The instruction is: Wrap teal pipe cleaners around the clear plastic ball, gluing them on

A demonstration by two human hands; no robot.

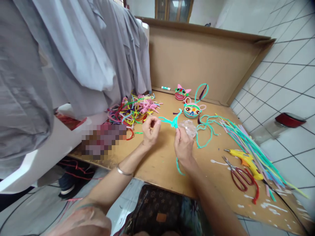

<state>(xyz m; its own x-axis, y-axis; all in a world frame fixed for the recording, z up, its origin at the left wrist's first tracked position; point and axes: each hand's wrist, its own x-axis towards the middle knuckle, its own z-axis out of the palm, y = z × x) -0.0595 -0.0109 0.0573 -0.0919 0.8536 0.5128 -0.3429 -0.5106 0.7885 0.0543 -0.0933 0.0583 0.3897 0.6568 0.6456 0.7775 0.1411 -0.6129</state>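
Turquoise stem piece (174, 122): fuzzy, bright, bunched into a thick twist at the centre. One arm curves up and hooks over at its tip, two thin strands run side by side to the left. It's held up over the middle of the worktop (162, 157), between front and back edges.

Right hand (184, 144) pinches it just below the twist, thumb against fingers. A teal length dangles under that hand (can't tell if it's the same piece). Left hand (150, 131) has thumb and index curled into a ring, strand ends at the fingertips; can't tell whether they're gripped.

Clear plastic shell (189, 128) just beside the right hand, partly hidden by it. Loose teal stems (206, 131) sprawl right of that.

Towards the back edge: two round painted-looking faces, the nearer one (192, 110) with looped pink ears, the farther one (180, 93) with pointed pink ears. White-green tube (165, 88) lies near the back edge.

Tangled multicolour pile (135, 108) at the back-left. Along the right edge: long bundle of pastel and green stems (256, 154), with yellow glue gun (246, 160) and red-handled scissors (239, 176) on its near side.
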